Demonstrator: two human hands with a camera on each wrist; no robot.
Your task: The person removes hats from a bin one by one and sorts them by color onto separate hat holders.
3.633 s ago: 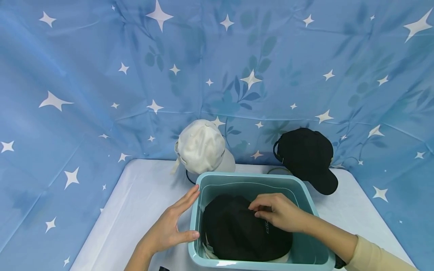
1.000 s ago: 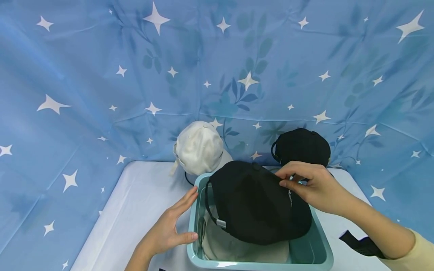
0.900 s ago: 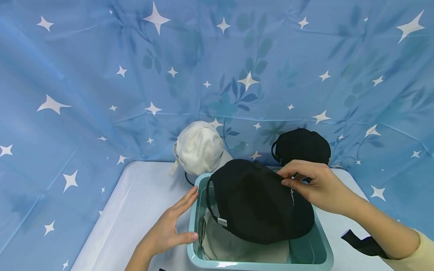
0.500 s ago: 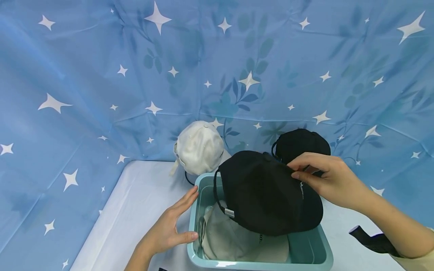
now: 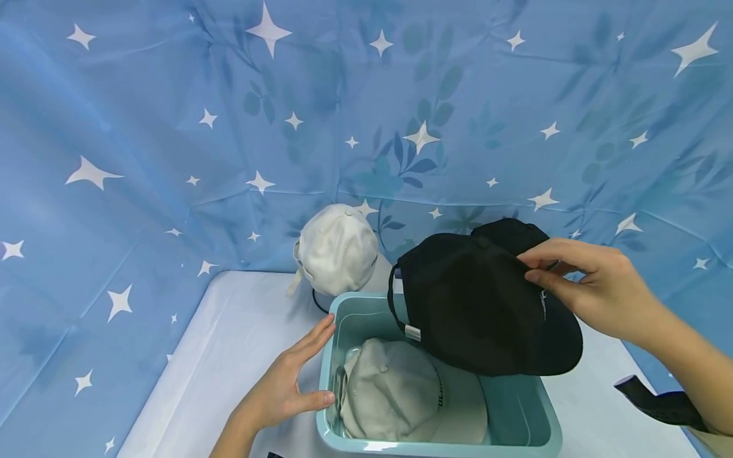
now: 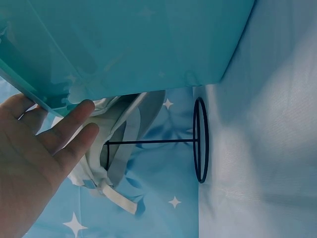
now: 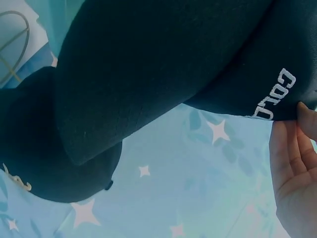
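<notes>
My right hand (image 5: 595, 286) pinches the crown of a black baseball cap (image 5: 487, 305) between thumb and fingers. The cap hangs over the back right of a teal plastic bin (image 5: 441, 448), and its white lettering shows in the right wrist view. Inside the bin lies a grey-beige baseball cap (image 5: 395, 388), brim to the right. My left hand (image 5: 286, 381) rests at the bin's left rim with its fingers straight and spread. In the left wrist view its fingertips touch the bin's rim.
A white cap (image 5: 338, 248) sits on a black wire stand (image 6: 199, 144) behind the bin's left corner. Another black cap (image 7: 54, 148) stands at the back right, partly hidden by the held cap. A starred blue cloth (image 5: 229, 146) hangs behind the white table (image 5: 229, 318).
My right hand has lifted the black cap out of the bin and moved it up and to the right, uncovering the grey-beige cap. The left hand stays at the rim.
</notes>
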